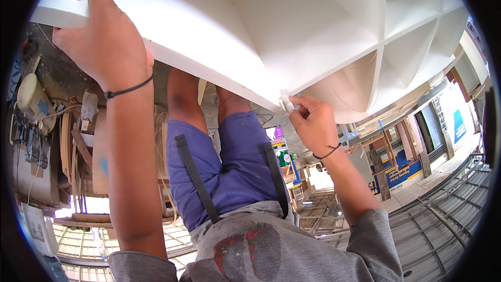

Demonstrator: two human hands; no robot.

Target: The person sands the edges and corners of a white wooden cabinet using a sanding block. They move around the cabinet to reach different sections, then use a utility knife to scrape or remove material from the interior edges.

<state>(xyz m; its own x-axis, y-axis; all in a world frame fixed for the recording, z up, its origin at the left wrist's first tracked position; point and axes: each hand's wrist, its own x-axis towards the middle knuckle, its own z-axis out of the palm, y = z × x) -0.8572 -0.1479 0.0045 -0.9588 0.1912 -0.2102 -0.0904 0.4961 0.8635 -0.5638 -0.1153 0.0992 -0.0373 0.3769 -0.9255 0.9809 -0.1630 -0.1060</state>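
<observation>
A large white structure with a flat edge and several angled compartments fills the top of the view. My left hand grips its near edge at the upper left, thumb on top and fingers curled beneath. At the structure's near corner, my right hand pinches a small whitish strip between thumb and fingers. The strip touches the corner; what it is made of I cannot tell. The underside of the edge, where the left fingers go, is partly hidden.
My legs in blue shorts are below the structure. On the left are wooden boards, cables and a pale rounded object. Colourful containers stand beyond my right leg. Wooden frames and blue banners lie farther right.
</observation>
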